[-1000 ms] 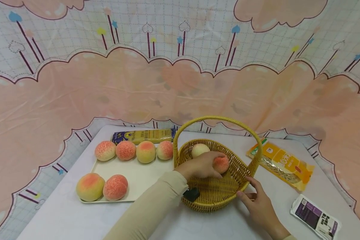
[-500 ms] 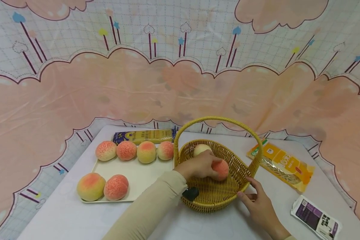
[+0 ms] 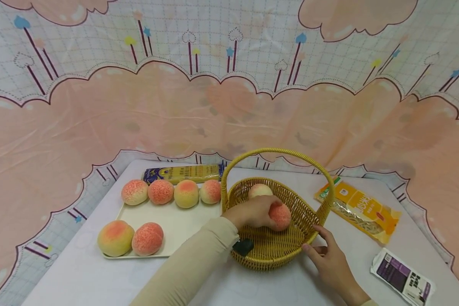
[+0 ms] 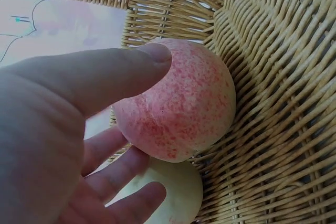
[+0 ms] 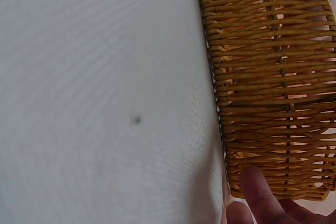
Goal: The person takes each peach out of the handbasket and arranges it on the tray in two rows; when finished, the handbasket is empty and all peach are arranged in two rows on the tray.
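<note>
Inside a golden wicker basket (image 3: 267, 259) with a tall arched handle, my left hand (image 3: 252, 211) holds a pink speckled peach (image 3: 280, 217). The left wrist view shows the thumb lying across that peach (image 4: 184, 98), with the other fingers on its far side. Behind it in the basket sits a paler peach (image 3: 259, 190), partly covered by the hand; in the left wrist view this pale peach (image 4: 178, 192) is right beside the held one. My right hand (image 3: 330, 259) grips the basket's right rim, one finger resting on the outer weave in the right wrist view.
Left of the basket, a cream tray (image 3: 176, 229) has several peaches along its back edge and two at its front left corner. A blue-and-yellow packet (image 3: 187, 173) lies behind it. An orange packet (image 3: 361, 210) and a purple-and-white packet (image 3: 402, 276) lie at the right.
The held peach has shifted slightly toward the front of the basket, and the left fingers have moved with it. The pale peach has rolled a little to the right. The right hand stays put.
</note>
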Tool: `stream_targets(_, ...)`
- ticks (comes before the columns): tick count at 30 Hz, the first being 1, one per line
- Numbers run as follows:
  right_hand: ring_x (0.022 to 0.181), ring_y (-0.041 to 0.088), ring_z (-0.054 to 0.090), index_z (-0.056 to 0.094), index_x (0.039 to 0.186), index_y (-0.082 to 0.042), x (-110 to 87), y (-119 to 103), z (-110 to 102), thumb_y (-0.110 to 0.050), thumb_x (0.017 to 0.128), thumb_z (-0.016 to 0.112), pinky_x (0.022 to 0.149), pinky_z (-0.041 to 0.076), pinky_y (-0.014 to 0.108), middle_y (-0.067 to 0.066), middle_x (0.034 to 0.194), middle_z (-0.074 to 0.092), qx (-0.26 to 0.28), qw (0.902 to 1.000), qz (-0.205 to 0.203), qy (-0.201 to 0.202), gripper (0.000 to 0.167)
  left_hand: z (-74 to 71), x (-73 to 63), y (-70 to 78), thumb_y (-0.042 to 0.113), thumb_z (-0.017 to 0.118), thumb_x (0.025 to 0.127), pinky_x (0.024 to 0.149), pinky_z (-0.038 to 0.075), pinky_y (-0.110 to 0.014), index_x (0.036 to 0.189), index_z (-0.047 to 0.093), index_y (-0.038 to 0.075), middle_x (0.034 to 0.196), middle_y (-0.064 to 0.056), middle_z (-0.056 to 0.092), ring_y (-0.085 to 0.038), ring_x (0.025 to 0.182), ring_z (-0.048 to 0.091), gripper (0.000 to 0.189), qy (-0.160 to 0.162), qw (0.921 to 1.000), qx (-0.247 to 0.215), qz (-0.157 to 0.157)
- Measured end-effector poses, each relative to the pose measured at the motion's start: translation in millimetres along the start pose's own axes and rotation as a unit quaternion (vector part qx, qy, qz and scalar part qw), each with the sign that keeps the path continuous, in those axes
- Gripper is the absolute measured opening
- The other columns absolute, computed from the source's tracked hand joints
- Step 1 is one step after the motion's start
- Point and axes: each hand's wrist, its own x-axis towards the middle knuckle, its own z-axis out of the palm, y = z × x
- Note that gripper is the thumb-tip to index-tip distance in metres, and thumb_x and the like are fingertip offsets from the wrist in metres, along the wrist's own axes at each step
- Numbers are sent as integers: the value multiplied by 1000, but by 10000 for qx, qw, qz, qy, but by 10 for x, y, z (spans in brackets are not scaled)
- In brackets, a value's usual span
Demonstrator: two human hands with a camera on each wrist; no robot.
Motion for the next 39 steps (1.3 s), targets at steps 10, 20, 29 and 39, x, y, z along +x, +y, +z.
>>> stream_targets(10,97,25,66,31,150,-7,-9,-6,6,-26,98,67,61,51,28,32,148,37,25,10000,-28,31,65,-11,-37,-2,37,77,89,102,42,-35,147,52,23,147,-10,44,-18,126,48,65,-166,9995,270,-63)
stream_targets(20,101,30,66,30,150,-6,-17,-1,2,-26,99,66,62,50,28,31,147,38,2,10000,-23,-9,66,-20,-42,-54,13,75,90,100,43,-29,134,57,13,132,-3,59,-15,121,54,48,31,10000,53,-44)
stream_targets(29,105,33,65,29,151,-6,-22,-9,-1,-27,99,65,65,50,27,28,152,33,-4,10000,19,-52,66,-42,-89,-67,21,71,94,100,44,-34,144,53,23,139,-7,52,-18,123,49,53,-103,9988,431,-212)
stream_targets(39,103,31,65,30,150,-6,-24,-27,-4,-26,99,66,65,50,27,29,150,36,-15,10000,-27,-33,66,-35,-105,-63,27,73,92,99,44,-30,138,59,21,131,-1,62,-15,120,55,48,-335,9990,295,-56)
